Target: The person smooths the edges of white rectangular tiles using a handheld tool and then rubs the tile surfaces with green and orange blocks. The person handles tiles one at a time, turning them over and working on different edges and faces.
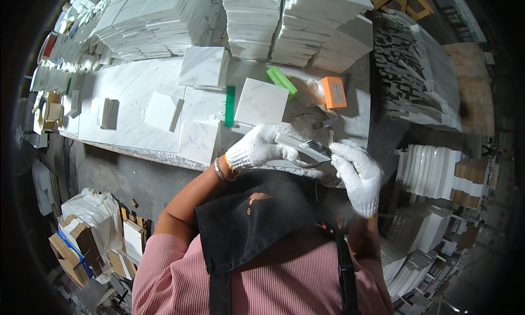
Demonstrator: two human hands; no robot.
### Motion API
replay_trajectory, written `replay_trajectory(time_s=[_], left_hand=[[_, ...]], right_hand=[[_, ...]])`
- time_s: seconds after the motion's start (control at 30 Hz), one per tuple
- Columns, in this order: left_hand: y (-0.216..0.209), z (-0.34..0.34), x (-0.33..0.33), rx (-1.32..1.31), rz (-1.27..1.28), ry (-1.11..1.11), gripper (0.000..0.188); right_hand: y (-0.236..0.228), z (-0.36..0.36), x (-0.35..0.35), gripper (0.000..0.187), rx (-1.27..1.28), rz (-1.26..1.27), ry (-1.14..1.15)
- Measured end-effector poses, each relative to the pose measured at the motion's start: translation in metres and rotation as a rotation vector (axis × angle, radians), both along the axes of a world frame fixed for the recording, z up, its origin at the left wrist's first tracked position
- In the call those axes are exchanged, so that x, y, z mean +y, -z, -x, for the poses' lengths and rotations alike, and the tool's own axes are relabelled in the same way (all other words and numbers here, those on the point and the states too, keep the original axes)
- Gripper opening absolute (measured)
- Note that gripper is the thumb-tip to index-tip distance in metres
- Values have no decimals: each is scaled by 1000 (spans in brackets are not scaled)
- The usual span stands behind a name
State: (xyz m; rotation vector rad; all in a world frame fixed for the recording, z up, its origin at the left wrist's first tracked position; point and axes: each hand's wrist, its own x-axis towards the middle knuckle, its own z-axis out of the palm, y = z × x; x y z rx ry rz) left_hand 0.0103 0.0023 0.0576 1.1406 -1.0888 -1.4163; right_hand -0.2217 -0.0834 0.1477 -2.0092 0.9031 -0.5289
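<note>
Left grip [261,145] pinches a pale slab [288,142]; whether right grip [361,175] does, I cannot tell

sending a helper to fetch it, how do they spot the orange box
Start at the long white bench across the upper middle. Near its right end, to the right of the bright green block, sits the orange box. Its colour sets it apart from that block and the nearby white tile.

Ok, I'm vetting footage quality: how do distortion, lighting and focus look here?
Head view, shape: the worktop bows along its front edge and the corners go black. Head view, light: the left hand and right hand, white-gloved, are bright; small tiles cast a shadow. Head view, focus: a pale haze softens the black apron near the right hand.
</note>
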Motion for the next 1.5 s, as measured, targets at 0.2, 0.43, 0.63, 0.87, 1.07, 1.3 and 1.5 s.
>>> replay_trajectory(time_s=[0.2, 0.43, 0.63, 0.87, 1.07, 1.3, 1.5], left_hand=[[5, 0, -1, -22, 75, 0, 38], [-1, 3, -3, -135, 143, -23, 35], [1, 5, -4, -96, 134, -14, 36], [-4, 4, -3, -145, 179, -32, 38], [-4, 5, -1, -128, 137, -29, 37], [-3, 4, -1, -90, 142, -26, 36], [1, 6, -2, -137, 195, -32, 37]], right_hand=[[-9, -3, 3, 22, -60, -276, 209], [-4, 9, 6, 27, -61, -525, 263], [-1, 9, 6, 31, 40, 82, -11], [-13, 0, 8, 32, 110, 193, -111], [-12, -5, 11, 32, 150, 215, -138], [-5, -10, 10, 33, 82, 285, -179], [0, -6, 10, 34, 82, 294, -196]])
